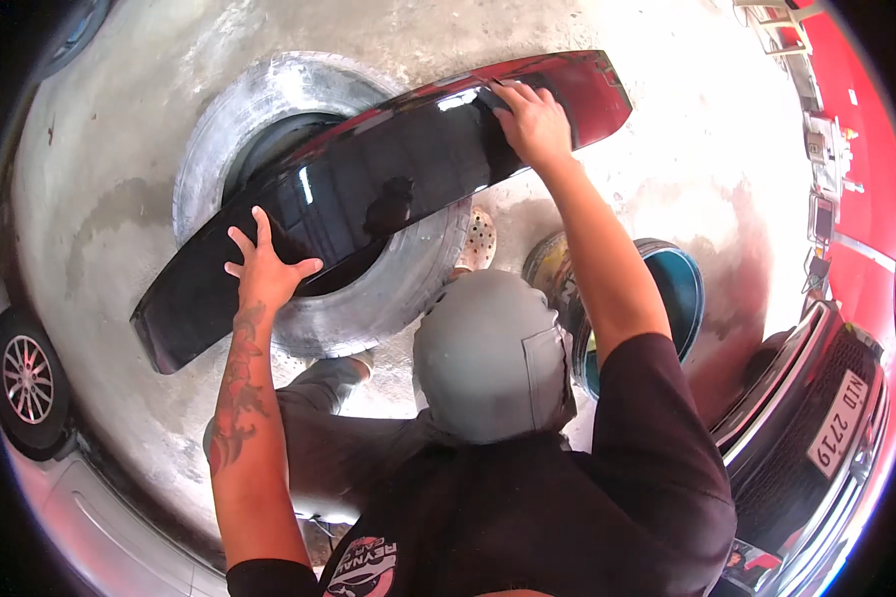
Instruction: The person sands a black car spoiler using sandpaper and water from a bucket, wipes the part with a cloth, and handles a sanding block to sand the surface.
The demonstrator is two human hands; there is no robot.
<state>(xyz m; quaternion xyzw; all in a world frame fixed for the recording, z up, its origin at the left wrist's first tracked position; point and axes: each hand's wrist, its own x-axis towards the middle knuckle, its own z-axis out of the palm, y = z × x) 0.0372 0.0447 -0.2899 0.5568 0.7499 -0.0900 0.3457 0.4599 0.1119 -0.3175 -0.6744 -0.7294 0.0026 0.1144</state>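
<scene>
A long glossy black car panel (343, 211), shaped like a spoiler, lies slantwise across a grey tyre (299, 85), its right end farther from me and reflecting red. My left hand (266, 267) rests on the panel's near left part, fingers spread and thumb out. Toward the far right end, my right hand (536, 124) lies on the glossy surface with its fingers stretched toward the far edge. Dark reflections show in the gloss beside both hands. The panel hides the middle of the tyre and part of its hole.
Buckets (675, 289) stand to the right of my grey-clad knee (493, 358). A parked car's wheel (30, 378) is at the left, and another car's front (816, 428) at the lower right. Items line the red wall (871, 179). The concrete floor (119, 149) has stains.
</scene>
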